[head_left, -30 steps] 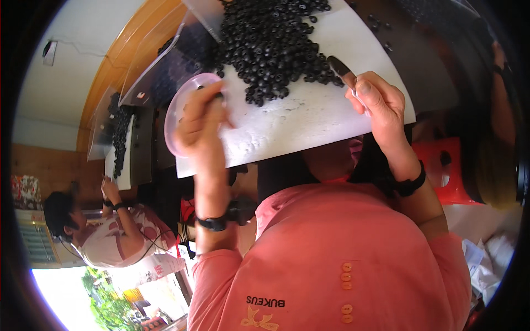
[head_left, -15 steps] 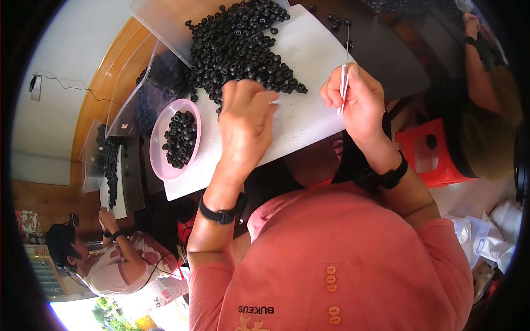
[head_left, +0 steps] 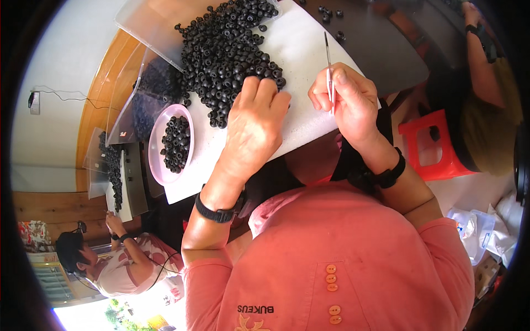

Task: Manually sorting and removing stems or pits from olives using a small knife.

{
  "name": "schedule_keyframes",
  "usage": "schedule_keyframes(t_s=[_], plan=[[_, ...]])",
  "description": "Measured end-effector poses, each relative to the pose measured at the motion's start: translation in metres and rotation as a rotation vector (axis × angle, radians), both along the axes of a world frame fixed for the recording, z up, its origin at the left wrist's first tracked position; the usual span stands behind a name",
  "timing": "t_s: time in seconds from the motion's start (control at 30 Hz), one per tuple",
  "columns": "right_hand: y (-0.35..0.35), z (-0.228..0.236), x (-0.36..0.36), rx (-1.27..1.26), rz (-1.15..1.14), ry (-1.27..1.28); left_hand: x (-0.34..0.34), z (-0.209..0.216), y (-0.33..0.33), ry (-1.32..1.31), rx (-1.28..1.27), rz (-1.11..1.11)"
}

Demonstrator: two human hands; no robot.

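Observation:
Small black ring-shaped parts with holes lie in a big pile (head_left: pixel 226 60) on a white board (head_left: pixel 314 66). My left hand (head_left: pixel 256 124) rests at the pile's near right edge, palm down, fingers bent and close together. Its fingertips are out of sight, so what they hold does not show. Over the board's right side, my right hand (head_left: pixel 350 102) pinches a slim silver tool (head_left: pixel 329 77) upright between thumb and fingers, its thin dark shaft pointing away from me. An oval pink dish (head_left: pixel 156 160) left of my left hand contains more black parts (head_left: pixel 176 143).
Clear plastic bins (head_left: pixel 146 38) stand behind and left of the pile. Several loose black parts (head_left: pixel 340 36) lie on the dark table (head_left: pixel 381 60). One person (head_left: pixel 130 265) works at the lower left; another person's arm (head_left: pixel 486 71) shows at right, by a red stool (head_left: pixel 425 146).
My left hand has shifted right across the pile's near edge, and black parts to its left now show. The right hand still grips the slim tool, tilted slightly more to the left.

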State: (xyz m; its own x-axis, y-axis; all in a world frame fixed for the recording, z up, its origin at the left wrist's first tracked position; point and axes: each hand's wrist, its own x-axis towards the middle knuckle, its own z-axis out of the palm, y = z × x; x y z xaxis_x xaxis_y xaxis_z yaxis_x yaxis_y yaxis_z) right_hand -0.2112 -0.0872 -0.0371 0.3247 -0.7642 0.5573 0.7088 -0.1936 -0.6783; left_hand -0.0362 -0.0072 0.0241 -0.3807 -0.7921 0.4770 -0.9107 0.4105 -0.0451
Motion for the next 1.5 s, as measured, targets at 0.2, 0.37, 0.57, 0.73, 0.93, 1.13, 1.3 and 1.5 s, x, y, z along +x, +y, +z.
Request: schedule_keyframes(t_s=[0.2,0.37,0.57,0.73,0.93,1.13,1.3,1.5], plan=[[0.006,0.007,0.003,0.044,-0.009,0.084,0.024,-0.014,0.034,0.358,0.087,0.054],[0.004,0.006,0.003,-0.004,-0.013,0.185,0.022,-0.026,0.044,0.546,0.010,0.229],[0.008,0.013,0.006,-0.058,-0.059,0.240,0.015,-0.032,0.042,0.518,-0.030,0.309],[0.011,0.016,0.005,-0.034,-0.064,0.326,0.017,-0.034,0.039,0.445,-0.077,0.220],[0.009,0.012,0.008,-0.092,-0.053,0.313,0.013,-0.029,0.039,0.381,-0.109,0.255],[0.011,0.012,0.009,-0.075,-0.066,0.349,0.012,-0.028,0.031,0.213,-0.082,0.304],[0.011,0.013,0.014,-0.102,-0.089,0.396,0.018,-0.032,0.027,0.075,-0.049,0.318],[0.011,0.015,0.015,-0.112,-0.089,0.424,0.024,-0.033,0.026,0.106,-0.076,0.358]])
